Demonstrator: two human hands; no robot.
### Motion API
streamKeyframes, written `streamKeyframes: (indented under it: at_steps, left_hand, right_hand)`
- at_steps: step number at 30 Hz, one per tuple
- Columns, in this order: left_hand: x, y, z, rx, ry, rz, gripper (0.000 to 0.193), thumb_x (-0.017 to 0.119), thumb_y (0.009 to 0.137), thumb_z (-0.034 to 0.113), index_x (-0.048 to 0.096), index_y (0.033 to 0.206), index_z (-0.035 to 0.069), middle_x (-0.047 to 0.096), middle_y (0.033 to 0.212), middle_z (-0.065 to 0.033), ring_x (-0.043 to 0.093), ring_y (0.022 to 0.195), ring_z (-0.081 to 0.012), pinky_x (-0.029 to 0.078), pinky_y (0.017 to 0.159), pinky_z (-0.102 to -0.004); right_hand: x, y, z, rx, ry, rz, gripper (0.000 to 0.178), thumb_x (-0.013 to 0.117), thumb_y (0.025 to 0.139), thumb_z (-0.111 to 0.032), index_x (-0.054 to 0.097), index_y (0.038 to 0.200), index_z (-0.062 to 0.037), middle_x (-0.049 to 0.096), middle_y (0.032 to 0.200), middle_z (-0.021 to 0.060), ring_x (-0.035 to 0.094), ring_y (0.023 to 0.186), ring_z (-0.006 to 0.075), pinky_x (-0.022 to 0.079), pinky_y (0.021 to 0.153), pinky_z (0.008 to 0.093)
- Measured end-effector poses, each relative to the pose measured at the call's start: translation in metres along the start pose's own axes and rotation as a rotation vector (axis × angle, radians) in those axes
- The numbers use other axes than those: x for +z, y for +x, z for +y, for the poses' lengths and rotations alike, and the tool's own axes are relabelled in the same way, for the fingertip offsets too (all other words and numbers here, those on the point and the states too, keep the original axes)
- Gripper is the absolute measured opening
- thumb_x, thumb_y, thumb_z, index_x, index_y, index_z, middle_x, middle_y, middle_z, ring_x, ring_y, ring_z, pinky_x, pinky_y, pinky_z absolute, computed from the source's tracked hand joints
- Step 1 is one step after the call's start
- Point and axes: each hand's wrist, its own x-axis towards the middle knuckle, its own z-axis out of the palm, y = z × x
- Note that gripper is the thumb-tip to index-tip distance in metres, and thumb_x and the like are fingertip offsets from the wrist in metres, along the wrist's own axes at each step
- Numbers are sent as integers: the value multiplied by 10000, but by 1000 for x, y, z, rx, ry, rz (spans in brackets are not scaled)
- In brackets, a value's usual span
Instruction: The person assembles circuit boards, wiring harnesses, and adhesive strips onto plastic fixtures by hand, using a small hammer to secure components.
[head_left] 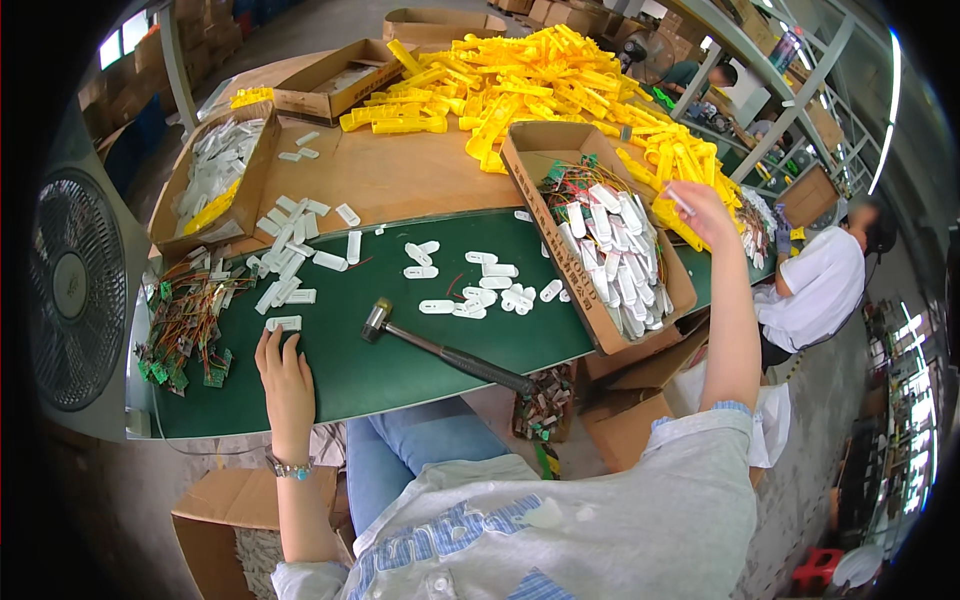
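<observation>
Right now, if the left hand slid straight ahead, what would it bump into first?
The left hand would likely meet the white plastic piece directly ahead; depth is unclear, so they may already touch.

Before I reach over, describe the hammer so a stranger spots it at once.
Start at the green tabletop, nearer than the yellow heap. Near its front edge lies the hammer, slanting toward the lower right. Its long dark handle sets it apart from small white pieces nearby.
</observation>
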Motion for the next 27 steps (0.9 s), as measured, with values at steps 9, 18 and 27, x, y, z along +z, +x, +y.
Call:
streamKeyframes:
  at_steps: [9,18,27]
  left_hand:
    - [-5,-1,-1,-45,11,-17,362,584,863,-11,550,1223,-33,494,1344,-215,421,1305,-411,395,1079,-477]
    - [-10,3,8,-49,-133,-65,428,568,811,28,568,1238,1,516,1338,-201,428,1327,-397,400,1092,-463]
    - [-22,-6,2,-65,-154,-133,470,563,821,42,524,1283,-31,435,1412,-226,374,1368,-410,374,1129,-487]
  right_hand:
    - [16,1,94,290,-301,165,424,610,953,-422,622,1205,-82,633,948,17,597,738,143,514,621,284]
    - [81,-26,29,-457,-1371,506,335,570,948,-132,576,1254,5,586,1221,230,529,1181,388,404,1019,461]
    - [435,24,-143,-1398,-961,-266,255,612,805,23,648,1051,-31,643,1071,137,593,1055,334,467,941,430]
